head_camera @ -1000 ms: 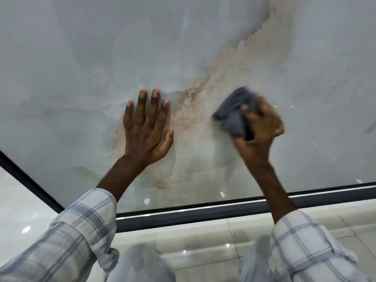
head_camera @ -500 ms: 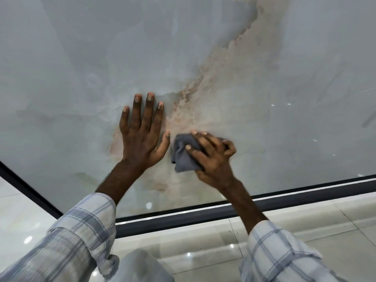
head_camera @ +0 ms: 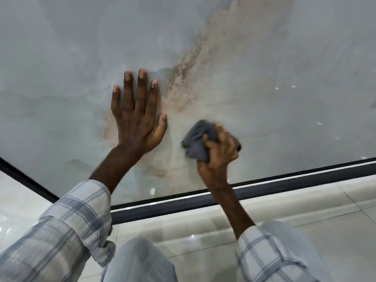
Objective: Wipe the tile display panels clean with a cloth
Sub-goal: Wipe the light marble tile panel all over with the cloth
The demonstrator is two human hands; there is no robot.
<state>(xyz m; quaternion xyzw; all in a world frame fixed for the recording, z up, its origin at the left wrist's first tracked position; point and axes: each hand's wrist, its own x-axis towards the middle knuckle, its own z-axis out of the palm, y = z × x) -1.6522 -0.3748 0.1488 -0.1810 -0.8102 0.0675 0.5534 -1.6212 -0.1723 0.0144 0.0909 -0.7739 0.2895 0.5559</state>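
Marbled tile panel [head_camera: 284, 58] ahead: our right hand [head_camera: 220, 151] clutches the cloth [head_camera: 196, 144], lower right of our flat, straight-fingered left hand [head_camera: 135, 117].

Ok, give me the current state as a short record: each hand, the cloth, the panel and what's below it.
left hand: flat on the tile panel, fingers straight and spread
right hand: grips the cloth; motion-blurred
cloth: grey, bunched, against the panel, right of the left thumb
tile panel: glossy, pale grey
brownish veining: runs from upper right down to lower centre
frame: dark strip along the panel's bottom edge
floor: glossy pale tiles
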